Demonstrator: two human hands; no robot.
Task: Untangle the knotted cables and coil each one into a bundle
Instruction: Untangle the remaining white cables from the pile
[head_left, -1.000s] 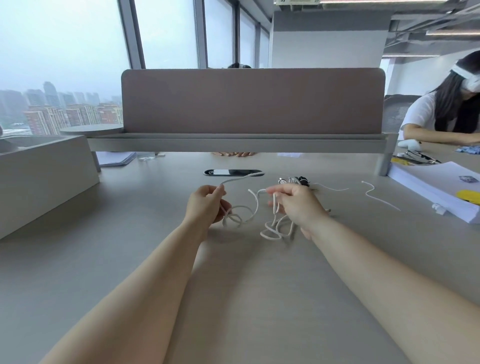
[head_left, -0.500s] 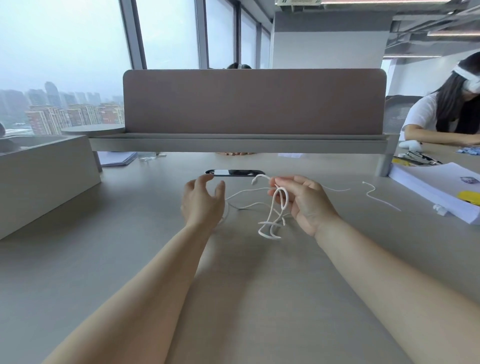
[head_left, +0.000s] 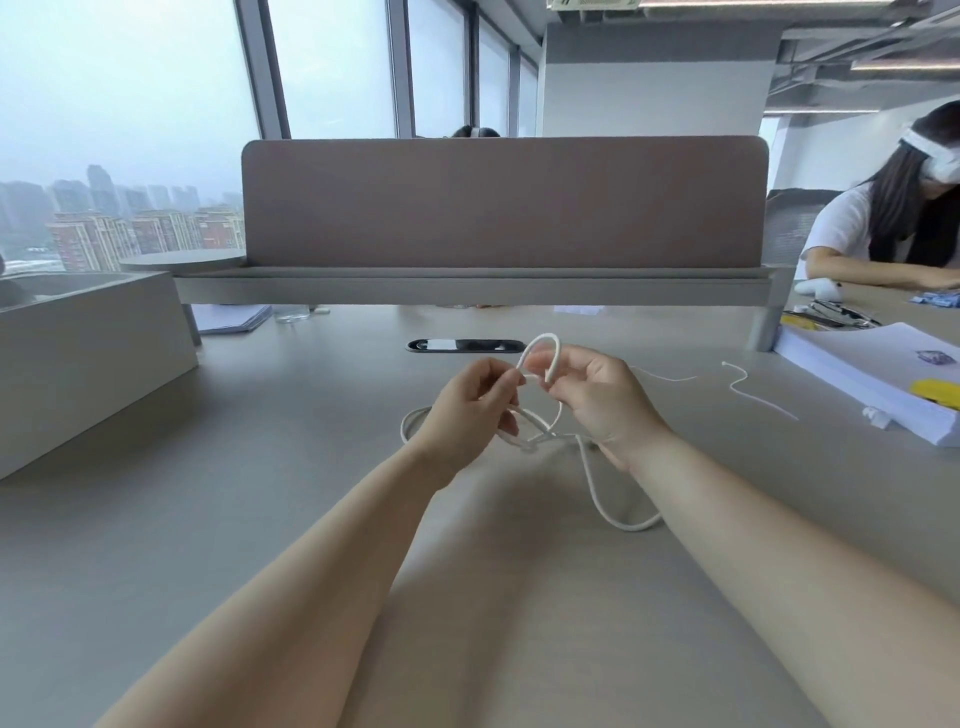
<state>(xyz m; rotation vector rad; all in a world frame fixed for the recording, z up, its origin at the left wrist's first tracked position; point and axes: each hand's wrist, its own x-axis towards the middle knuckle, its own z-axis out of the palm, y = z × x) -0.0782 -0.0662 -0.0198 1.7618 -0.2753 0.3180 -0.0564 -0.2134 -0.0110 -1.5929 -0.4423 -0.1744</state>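
**Both hands on the white cable, working a loop loose**

Left hand (head_left: 470, 400) pinches the white cable (head_left: 597, 488) between thumb and curled fingertips, right at the foot of a raised loop. Right hand (head_left: 597, 395) has its fingers curled through and around that same loop, holding it up off the table (head_left: 260, 519). This looks like pulling a strand apart from the crossing, one hand anchoring while the other opens slack.

The rest of the cable droops below the hands: a knotted crossing just under them, one loop lying left, a long bight trailing toward the right forearm. No coiling yet, I'd say.

A thin second cable (head_left: 753, 389) lies apart to the right, near the paper stack (head_left: 872, 374).

Containers: the grey box (head_left: 88, 343) stands at far left, its inside mostly hidden, so I cannot tell the contents.
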